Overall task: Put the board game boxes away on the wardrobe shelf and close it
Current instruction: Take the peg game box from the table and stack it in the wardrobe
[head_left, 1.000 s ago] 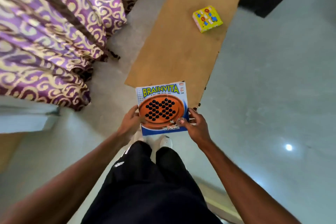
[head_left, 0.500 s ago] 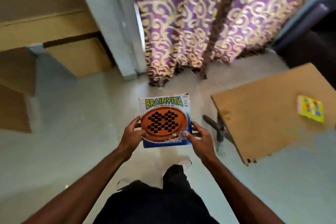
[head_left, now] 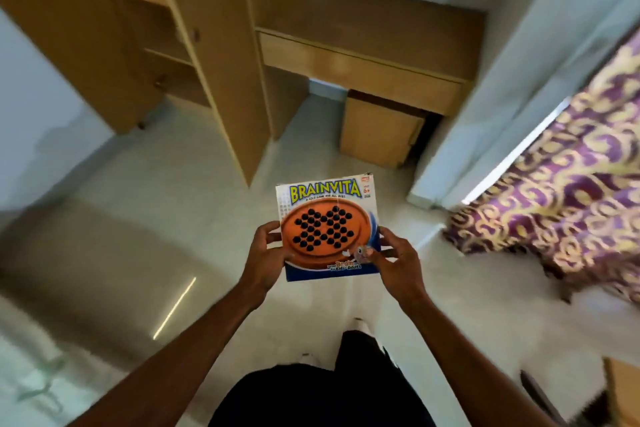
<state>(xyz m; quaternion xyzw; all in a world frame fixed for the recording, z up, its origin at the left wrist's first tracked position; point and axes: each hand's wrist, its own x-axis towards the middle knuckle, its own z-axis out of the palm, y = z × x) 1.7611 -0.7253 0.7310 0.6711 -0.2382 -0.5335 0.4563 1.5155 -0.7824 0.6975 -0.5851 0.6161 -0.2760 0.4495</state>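
The flat blue-and-orange Brainvita board game box (head_left: pixel 327 229) is held face-up above the floor, the fingers of the left hand (head_left: pixel 268 253) and right hand (head_left: pixel 398 262) clamped on its side edges, probably for a steady carry toward the open tan wooden wardrobe (head_left: pixel 221 80) ahead.

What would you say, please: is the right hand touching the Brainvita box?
Touching. The head view shows the right hand holding the Brainvita box at its right edge, its thumb pressed on the printed front.
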